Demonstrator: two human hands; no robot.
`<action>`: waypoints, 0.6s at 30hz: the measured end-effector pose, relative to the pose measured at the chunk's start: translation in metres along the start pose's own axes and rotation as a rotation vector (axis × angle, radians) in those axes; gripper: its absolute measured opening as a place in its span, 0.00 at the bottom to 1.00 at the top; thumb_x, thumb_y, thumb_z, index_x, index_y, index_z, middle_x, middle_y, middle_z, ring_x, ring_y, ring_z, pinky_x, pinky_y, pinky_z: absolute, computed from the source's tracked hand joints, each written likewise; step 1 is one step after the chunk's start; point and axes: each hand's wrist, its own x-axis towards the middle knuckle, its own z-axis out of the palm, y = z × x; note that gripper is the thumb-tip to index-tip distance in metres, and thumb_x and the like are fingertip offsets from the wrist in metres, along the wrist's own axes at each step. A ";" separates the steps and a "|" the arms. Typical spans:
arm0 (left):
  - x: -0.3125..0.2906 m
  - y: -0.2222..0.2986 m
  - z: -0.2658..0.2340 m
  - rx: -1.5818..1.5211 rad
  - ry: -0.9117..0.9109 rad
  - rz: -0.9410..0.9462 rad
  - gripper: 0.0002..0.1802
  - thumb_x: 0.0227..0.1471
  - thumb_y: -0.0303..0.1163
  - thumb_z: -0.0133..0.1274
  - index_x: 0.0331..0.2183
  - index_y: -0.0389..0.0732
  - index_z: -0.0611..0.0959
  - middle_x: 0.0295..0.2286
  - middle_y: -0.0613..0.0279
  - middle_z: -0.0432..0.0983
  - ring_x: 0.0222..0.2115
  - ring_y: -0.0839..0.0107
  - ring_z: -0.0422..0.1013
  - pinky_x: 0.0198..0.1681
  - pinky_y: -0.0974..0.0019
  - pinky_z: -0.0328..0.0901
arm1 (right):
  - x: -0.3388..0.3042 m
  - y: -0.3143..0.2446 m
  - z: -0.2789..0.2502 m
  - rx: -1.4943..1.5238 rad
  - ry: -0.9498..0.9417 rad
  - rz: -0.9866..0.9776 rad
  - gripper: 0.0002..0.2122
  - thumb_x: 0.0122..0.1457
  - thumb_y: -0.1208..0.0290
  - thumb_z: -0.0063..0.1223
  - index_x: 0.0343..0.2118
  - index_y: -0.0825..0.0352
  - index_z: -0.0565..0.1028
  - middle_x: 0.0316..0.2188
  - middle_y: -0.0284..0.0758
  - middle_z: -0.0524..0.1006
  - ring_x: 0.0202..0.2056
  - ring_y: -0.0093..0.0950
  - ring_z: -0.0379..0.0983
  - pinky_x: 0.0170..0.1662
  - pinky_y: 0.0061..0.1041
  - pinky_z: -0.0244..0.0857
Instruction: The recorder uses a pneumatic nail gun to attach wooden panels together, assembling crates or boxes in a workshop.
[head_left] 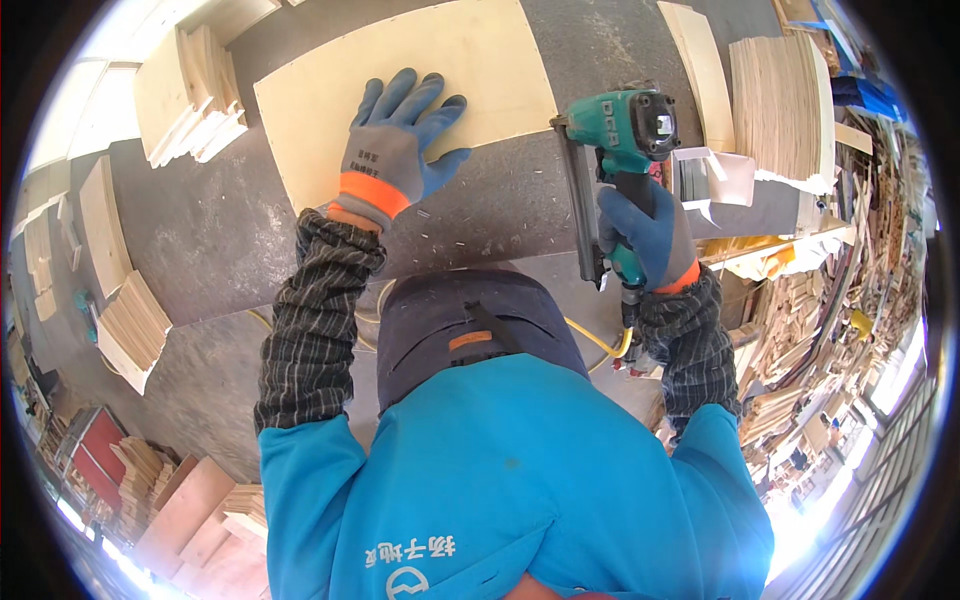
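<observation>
- Dark table (220, 235) bears a pale board (490, 70), with wood stacks (783, 105) on both sides.
- Left hand (397, 145), gloved, lies spread on the board, gripping nothing.
- Right hand (652, 235), gloved, curls closed around a green nail gun (612, 125), its nose near the board's right corner.

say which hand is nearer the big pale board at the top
Left. The left hand rests spread on the big pale board; the right hand is off its lower right corner, gripping the nail gun.
</observation>
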 end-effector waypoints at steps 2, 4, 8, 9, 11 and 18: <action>-0.001 0.000 0.001 -0.004 -0.002 -0.004 0.31 0.54 0.52 0.68 0.58 0.57 0.86 0.63 0.61 0.76 0.67 0.51 0.66 0.74 0.38 0.55 | -0.004 -0.001 -0.002 0.020 -0.004 0.000 0.14 0.65 0.62 0.63 0.42 0.71 0.79 0.23 0.29 0.76 0.24 0.19 0.72 0.28 0.25 0.67; 0.000 0.000 0.000 -0.004 -0.008 -0.009 0.31 0.55 0.52 0.68 0.58 0.57 0.86 0.63 0.61 0.76 0.68 0.50 0.65 0.74 0.38 0.55 | -0.009 0.000 -0.003 0.025 0.027 -0.039 0.14 0.65 0.62 0.63 0.42 0.70 0.79 0.22 0.29 0.76 0.23 0.19 0.72 0.28 0.25 0.67; 0.001 0.001 -0.001 -0.010 0.010 0.005 0.30 0.54 0.52 0.70 0.57 0.57 0.87 0.63 0.59 0.76 0.66 0.47 0.67 0.73 0.38 0.57 | -0.013 0.001 0.001 0.064 -0.015 -0.013 0.15 0.64 0.62 0.63 0.43 0.71 0.79 0.23 0.29 0.77 0.24 0.19 0.73 0.29 0.25 0.67; 0.001 0.001 -0.001 0.002 0.009 -0.001 0.30 0.54 0.52 0.69 0.57 0.57 0.87 0.63 0.59 0.76 0.67 0.48 0.67 0.73 0.38 0.57 | -0.010 0.001 0.006 0.022 -0.026 -0.016 0.15 0.64 0.62 0.63 0.44 0.71 0.79 0.24 0.29 0.77 0.24 0.19 0.73 0.29 0.25 0.68; 0.001 0.002 0.000 -0.006 0.013 0.003 0.30 0.54 0.52 0.69 0.58 0.57 0.87 0.63 0.59 0.76 0.67 0.48 0.67 0.73 0.39 0.57 | -0.008 0.003 0.015 0.000 -0.052 0.000 0.17 0.64 0.61 0.64 0.46 0.72 0.80 0.27 0.29 0.78 0.27 0.19 0.73 0.31 0.25 0.69; 0.001 0.002 -0.001 -0.014 0.013 -0.002 0.31 0.53 0.51 0.70 0.58 0.58 0.86 0.64 0.61 0.75 0.67 0.50 0.67 0.74 0.40 0.57 | -0.003 0.002 0.030 -0.101 -0.057 0.006 0.20 0.63 0.60 0.65 0.49 0.73 0.79 0.29 0.30 0.78 0.30 0.18 0.73 0.34 0.26 0.70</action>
